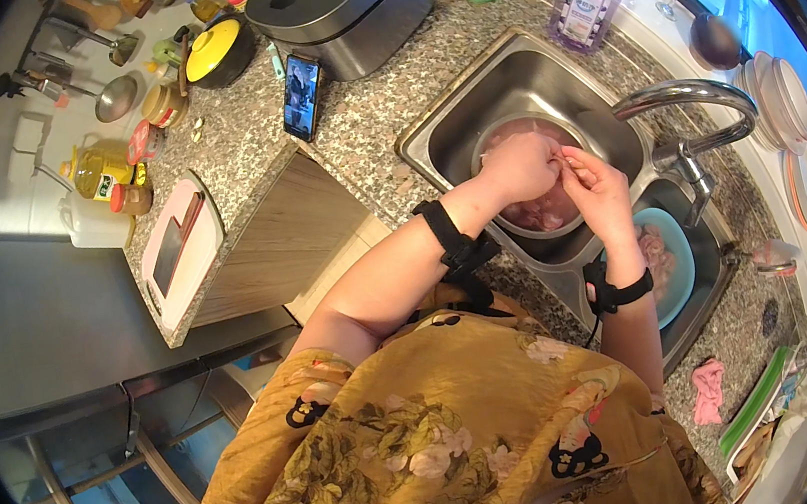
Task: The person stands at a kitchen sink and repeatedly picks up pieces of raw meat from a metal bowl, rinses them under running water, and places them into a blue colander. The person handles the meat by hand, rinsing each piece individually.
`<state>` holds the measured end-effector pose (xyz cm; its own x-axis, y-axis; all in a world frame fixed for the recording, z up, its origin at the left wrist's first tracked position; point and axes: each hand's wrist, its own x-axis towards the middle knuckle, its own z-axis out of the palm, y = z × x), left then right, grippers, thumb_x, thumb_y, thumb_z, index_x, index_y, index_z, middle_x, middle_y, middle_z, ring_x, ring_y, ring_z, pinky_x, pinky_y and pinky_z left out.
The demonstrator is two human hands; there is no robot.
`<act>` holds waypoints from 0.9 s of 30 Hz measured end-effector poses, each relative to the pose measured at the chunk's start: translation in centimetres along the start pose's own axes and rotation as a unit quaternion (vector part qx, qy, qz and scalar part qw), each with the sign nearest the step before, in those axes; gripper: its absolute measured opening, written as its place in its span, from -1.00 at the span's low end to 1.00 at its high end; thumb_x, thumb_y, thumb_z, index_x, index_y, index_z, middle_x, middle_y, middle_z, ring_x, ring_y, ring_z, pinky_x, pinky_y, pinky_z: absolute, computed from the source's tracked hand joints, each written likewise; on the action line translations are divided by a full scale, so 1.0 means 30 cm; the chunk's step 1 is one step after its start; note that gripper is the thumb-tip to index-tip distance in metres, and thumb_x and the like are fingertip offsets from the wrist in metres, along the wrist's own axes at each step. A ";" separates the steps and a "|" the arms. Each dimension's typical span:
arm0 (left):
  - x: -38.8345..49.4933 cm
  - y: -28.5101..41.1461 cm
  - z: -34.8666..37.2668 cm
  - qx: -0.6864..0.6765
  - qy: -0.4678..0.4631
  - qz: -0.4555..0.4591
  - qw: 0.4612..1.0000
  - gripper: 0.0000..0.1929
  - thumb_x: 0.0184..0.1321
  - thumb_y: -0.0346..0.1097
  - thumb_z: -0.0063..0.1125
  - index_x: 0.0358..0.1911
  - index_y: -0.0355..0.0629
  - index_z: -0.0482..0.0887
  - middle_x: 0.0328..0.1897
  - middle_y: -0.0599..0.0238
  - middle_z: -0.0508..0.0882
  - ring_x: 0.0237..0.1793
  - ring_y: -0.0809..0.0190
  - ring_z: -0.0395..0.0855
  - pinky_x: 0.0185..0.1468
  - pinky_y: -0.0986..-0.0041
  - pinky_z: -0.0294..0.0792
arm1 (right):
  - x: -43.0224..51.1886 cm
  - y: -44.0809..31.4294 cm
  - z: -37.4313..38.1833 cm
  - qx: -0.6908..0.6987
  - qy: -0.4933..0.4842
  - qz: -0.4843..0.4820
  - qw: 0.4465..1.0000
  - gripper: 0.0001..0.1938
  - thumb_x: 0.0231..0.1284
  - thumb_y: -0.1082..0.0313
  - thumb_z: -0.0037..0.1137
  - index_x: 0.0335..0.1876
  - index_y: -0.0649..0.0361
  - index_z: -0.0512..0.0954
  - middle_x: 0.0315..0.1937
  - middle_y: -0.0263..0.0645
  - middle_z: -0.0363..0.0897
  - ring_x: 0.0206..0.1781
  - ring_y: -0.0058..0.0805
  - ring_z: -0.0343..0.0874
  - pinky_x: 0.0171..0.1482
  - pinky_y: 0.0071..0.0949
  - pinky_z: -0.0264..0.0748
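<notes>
Above a round metal bowl (480,154) in the left basin of a steel sink (448,125), my two hands meet. My left hand (525,165) is curled, its fingertips pinching a small pale piece, perhaps raw meat. The same piece is between the thumb and fingers of my right hand (596,187). Reddish liquid with pieces of raw meat (541,214) fills the bowl below them. In the smaller right basin, a light blue bowl (686,278) holds pale pink pieces of meat (655,259). Black straps circle both of my wrists.
A chrome faucet (694,95) arches beside the basins. Purple soap bottle (588,2) and plates (774,101) stand behind. A phone (301,98) leans by a grey appliance (344,14). Left, a cleaver (176,242) lies on a cutting board (171,296). A pink cloth (708,390) lies at right.
</notes>
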<state>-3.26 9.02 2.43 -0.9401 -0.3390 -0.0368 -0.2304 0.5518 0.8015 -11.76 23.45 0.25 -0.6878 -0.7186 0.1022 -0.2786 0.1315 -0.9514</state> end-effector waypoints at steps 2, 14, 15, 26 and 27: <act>0.001 0.015 -0.001 0.052 -0.002 0.007 0.999 -0.83 0.04 -0.33 0.07 -0.36 -0.19 0.70 -0.39 -0.02 0.67 -0.28 -0.11 0.64 -0.19 0.17 0.45 | -0.002 -0.003 0.003 -0.046 0.027 -0.023 0.998 -0.79 0.14 0.52 0.13 -0.10 0.26 0.60 -0.27 -0.17 0.65 -0.29 -0.62 0.61 -0.21 -0.63 0.50; -0.031 0.021 0.022 0.068 0.027 -0.003 0.997 -0.80 0.12 -0.23 0.07 -0.39 -0.19 0.69 -0.41 -0.04 0.67 -0.31 -0.11 0.64 -0.18 0.17 0.46 | 0.001 0.039 0.005 0.290 0.012 0.183 0.939 -0.70 0.29 0.26 0.00 0.06 0.20 0.51 -0.16 -0.26 0.60 -0.22 -0.48 0.60 -0.15 -0.51 0.51; -0.024 0.019 0.024 0.030 0.017 -0.021 0.999 -0.79 0.14 -0.23 0.07 -0.40 -0.21 0.68 -0.44 -0.01 0.67 -0.35 -0.07 0.65 -0.21 0.20 0.46 | -0.003 0.023 0.004 0.397 0.004 0.225 0.889 -0.65 0.32 0.18 -0.01 0.13 0.17 0.46 -0.08 -0.27 0.58 -0.15 -0.47 0.60 -0.10 -0.49 0.50; -0.017 -0.004 0.082 -0.175 -0.050 -0.107 0.977 -0.78 0.23 -0.27 0.06 -0.41 -0.29 0.64 -0.57 0.16 0.65 -0.53 0.23 0.62 -0.41 0.38 0.41 | -0.020 0.062 0.067 0.488 0.022 0.191 0.851 -0.69 0.37 0.36 -0.05 0.16 0.26 0.39 0.05 -0.21 0.51 0.09 -0.50 0.48 0.10 -0.49 0.41; -0.015 -0.018 0.098 -0.150 -0.034 -0.087 0.984 -0.79 0.22 -0.28 0.06 -0.41 -0.28 0.65 -0.56 0.13 0.66 -0.52 0.18 0.63 -0.39 0.35 0.42 | -0.018 0.062 0.071 0.467 0.026 0.176 0.866 -0.67 0.37 0.35 -0.05 0.18 0.27 0.37 0.05 -0.21 0.51 0.11 -0.50 0.47 0.12 -0.51 0.40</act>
<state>-3.46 11.10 0.25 -0.9100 -0.3507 -0.2211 -0.3144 0.2361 0.9194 -10.48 22.61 -2.19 -0.6559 -0.7113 -0.2525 0.6019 -0.2911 -0.7436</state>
